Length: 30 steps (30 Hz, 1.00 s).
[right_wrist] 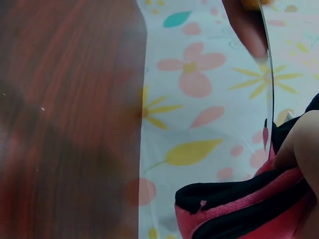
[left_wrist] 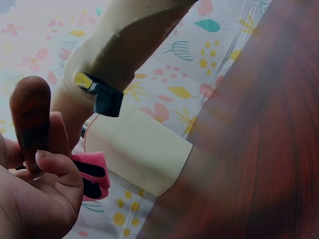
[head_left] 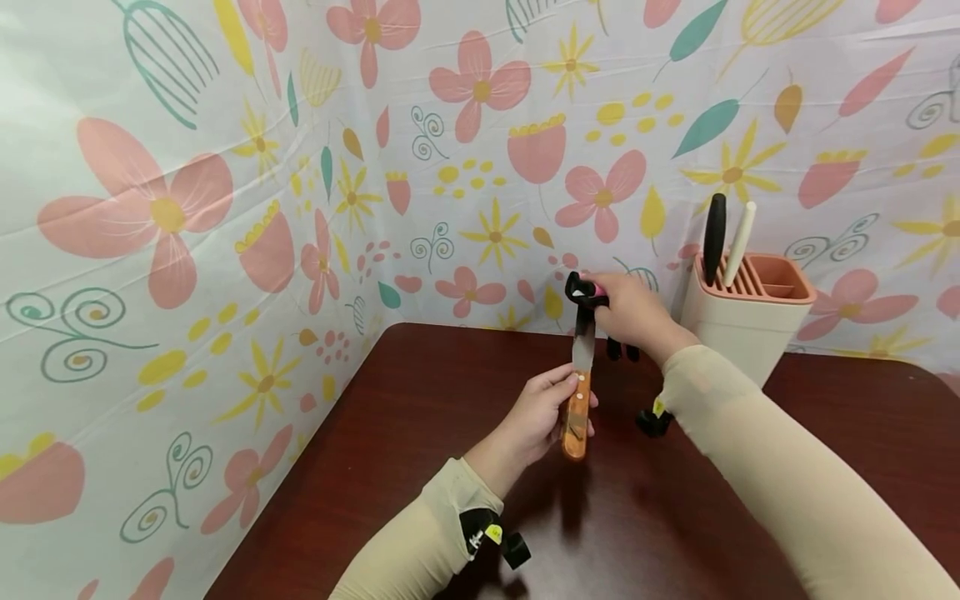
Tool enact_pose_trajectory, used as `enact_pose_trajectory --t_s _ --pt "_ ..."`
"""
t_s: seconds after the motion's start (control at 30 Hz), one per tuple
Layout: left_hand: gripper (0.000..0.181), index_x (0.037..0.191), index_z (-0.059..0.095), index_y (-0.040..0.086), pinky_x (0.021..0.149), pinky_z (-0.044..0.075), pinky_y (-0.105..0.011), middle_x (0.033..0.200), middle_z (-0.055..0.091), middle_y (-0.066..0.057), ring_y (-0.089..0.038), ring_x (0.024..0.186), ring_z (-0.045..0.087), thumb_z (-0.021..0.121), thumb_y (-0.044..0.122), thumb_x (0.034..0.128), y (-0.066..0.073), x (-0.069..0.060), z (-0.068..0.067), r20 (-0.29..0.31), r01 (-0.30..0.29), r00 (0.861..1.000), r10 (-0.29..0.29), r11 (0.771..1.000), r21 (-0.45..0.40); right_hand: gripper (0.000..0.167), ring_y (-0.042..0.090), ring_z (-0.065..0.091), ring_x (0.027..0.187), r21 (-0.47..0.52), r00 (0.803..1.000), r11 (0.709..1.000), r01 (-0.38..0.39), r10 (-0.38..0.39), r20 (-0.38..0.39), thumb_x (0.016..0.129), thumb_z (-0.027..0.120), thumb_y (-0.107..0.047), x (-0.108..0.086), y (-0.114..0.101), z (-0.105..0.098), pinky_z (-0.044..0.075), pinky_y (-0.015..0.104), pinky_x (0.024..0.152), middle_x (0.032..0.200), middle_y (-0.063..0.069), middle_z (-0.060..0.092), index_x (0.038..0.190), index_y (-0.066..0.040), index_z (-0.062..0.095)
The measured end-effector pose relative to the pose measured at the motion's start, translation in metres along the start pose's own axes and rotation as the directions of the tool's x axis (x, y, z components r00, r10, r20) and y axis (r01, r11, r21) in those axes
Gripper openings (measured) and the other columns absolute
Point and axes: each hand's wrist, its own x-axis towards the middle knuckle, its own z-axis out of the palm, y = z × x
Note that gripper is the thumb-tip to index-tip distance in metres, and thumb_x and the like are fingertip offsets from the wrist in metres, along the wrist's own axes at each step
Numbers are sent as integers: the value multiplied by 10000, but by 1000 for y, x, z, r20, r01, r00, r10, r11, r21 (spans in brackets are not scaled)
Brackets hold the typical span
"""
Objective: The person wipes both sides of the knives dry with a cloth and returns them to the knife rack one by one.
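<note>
My left hand grips the riveted wooden handle of a knife, its blade pointing away toward the back wall. My right hand pinches a folded pink-and-black cloth around the upper part of the blade. Only the lower stretch of bare metal shows in the head view; the tip is hidden by cloth. Seen from the right wrist, the blade appears nearly edge-on as a thin line running into the cloth. In the left wrist view the butt of the handle rises above my curled fingers.
A cream knife block with an orange slotted top stands at the back right. A black-handled knife and a white-handled one sit in its slots. The dark wooden table meets a flower-patterned sheet behind and at left.
</note>
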Motion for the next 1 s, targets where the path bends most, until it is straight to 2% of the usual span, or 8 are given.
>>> enact_pose_trajectory --t_s 0.2,0.4,0.5,0.63,0.77,0.9,1.0 --pt "406 1477 523 79 613 596 -287 884 659 -24 -148 564 644 444 237 1111 1 1 -1 -3 0 1000 0 1000 -4 666 342 621 1091 14 998 998 68 -68 -2 815 514 -11 -13 -4 6 496 505 863 1431 216 606 1471 -116 567" --pt "421 1502 506 85 603 588 -285 887 655 -21 -145 561 640 443 225 1110 -1 2 -2 -32 -4 999 4 1000 -6 671 292 591 848 53 994 992 112 -112 -9 814 514 13 -34 -17 13 460 407 735 1306 191 680 1463 -142 584" --pt "415 1500 517 110 601 585 -281 909 643 -30 -148 563 638 448 231 1109 -2 2 -3 -55 -13 998 12 1000 -13 661 260 566 801 89 992 988 127 -126 -6 822 519 20 -46 -29 17 443 385 730 1195 158 708 1457 -149 592" --pt "409 1492 533 137 593 581 -278 948 632 -40 -145 571 643 439 260 1113 -2 2 -4 -58 -19 998 18 1000 -13 603 238 593 849 104 988 982 155 -153 -23 848 534 13 -64 -43 18 457 390 769 1163 125 731 1422 -144 628" --pt "405 1469 551 107 566 574 -278 957 661 -9 -142 574 655 426 261 1115 -1 0 -4 -70 -29 997 29 1000 -7 568 237 622 937 122 987 979 161 -159 -28 868 545 -3 -81 -52 18 471 398 809 1292 115 709 1401 -169 650" --pt "406 1459 557 76 562 573 -274 971 687 19 -138 580 665 432 243 1111 0 -1 -4 -79 -35 996 34 999 -3 568 232 611 948 132 989 980 147 -144 -32 870 546 -9 -92 -56 18 457 396 817 1306 85 704 1393 -199 658" --pt "400 1452 558 75 523 543 -248 955 687 13 -139 580 671 420 227 1109 1 -2 -3 -65 -28 998 28 1000 -5 550 255 639 988 136 989 980 144 -137 -60 876 537 0 -97 -57 18 485 428 844 1301 95 706 1378 -179 667"
